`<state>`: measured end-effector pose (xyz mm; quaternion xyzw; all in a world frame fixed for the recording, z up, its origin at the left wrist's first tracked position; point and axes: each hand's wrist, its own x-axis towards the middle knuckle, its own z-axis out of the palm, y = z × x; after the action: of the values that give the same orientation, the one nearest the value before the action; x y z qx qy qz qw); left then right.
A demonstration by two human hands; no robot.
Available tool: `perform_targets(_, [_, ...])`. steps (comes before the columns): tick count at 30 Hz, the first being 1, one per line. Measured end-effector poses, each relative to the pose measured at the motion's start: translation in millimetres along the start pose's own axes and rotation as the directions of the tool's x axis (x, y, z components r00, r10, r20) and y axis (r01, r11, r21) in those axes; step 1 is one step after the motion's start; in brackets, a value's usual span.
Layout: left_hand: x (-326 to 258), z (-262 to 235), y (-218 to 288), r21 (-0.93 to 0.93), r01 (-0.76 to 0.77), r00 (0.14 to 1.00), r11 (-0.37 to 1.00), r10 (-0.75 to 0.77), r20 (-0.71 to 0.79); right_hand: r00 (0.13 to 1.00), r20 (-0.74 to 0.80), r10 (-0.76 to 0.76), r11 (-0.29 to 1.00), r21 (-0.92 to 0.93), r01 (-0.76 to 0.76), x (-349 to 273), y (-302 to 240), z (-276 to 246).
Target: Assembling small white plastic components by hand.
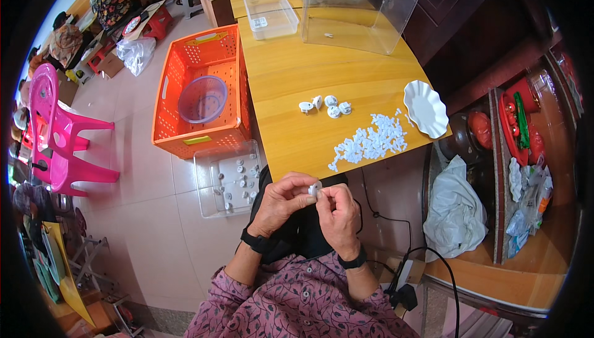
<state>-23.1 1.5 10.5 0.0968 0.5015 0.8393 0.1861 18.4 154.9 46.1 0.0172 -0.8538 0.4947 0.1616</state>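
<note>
Above my lap, just off the near edge of the yellow wooden table (pixel 281 134), my left hand (pixel 278 205) pinches a small white round plastic part (pixel 314 188) between thumb and fingers. My right hand (pixel 338 214) has its thumb and fingertips pressed together at that part's right side. Whether a tiny piece sits between those fingertips is hidden. On the table lie several similar white round parts (pixel 331 101) in a loose group. Nearer me spreads a pile of tiny white plastic pieces (pixel 374 143).
A white scalloped dish (pixel 426 109) sits at the table's right edge. Clear plastic bins (pixel 270 13) stand farther back. On the left are an orange crate (pixel 204 137) holding a purple basin (pixel 203 99), a clear tray (pixel 213 211) with more round parts, and a pink chair (pixel 65 134). Black cables (pixel 442 251) run at right.
</note>
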Motion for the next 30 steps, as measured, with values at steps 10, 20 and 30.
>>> perform_targets(10, [-2.0, -1.2, 4.8, -0.031, -0.005, 1.0, 1.0, 0.004, -0.028, 0.948, 0.107, 0.301, 0.864, 0.39, -0.318, -2.6, -0.2, -0.9])
perform_targets(20, [-4.3, -1.5, 14.6, -0.001, 0.029, 0.999, 1.0, -0.029, -0.025, 0.955, 0.089, 0.283, 0.901, 0.316, -0.296, -3.1, 1.3, 8.8])
perform_targets(30, [-18.8, -77.4, 13.0, -0.065, -0.08, 0.83, 0.995, 0.03, -0.557, 0.997, -0.063, 0.046, 0.998, -0.036, -0.048, -1.7, 23.1, 6.5])
